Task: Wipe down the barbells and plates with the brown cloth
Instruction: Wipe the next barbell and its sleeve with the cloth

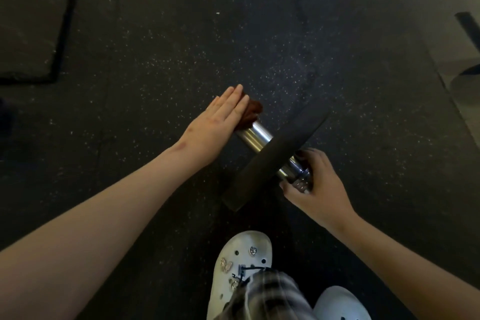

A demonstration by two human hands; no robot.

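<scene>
Brown cloth (253, 112) under flat left hand (215, 122) — right hand (314, 184) grips one barbell (255, 135) — one plate (275, 156).

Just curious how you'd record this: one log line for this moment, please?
left hand: flat, presses cloth on end of bar | right hand: grips bar | plate: on bar

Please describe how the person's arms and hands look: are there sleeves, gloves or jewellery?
No sleeves, gloves, watch or bracelet show on either arm; both are bare to the frame's edge. The left hand has a few small marks on its back and near the wrist. The right hand has long, glossy polished nails. No rings show.
</scene>
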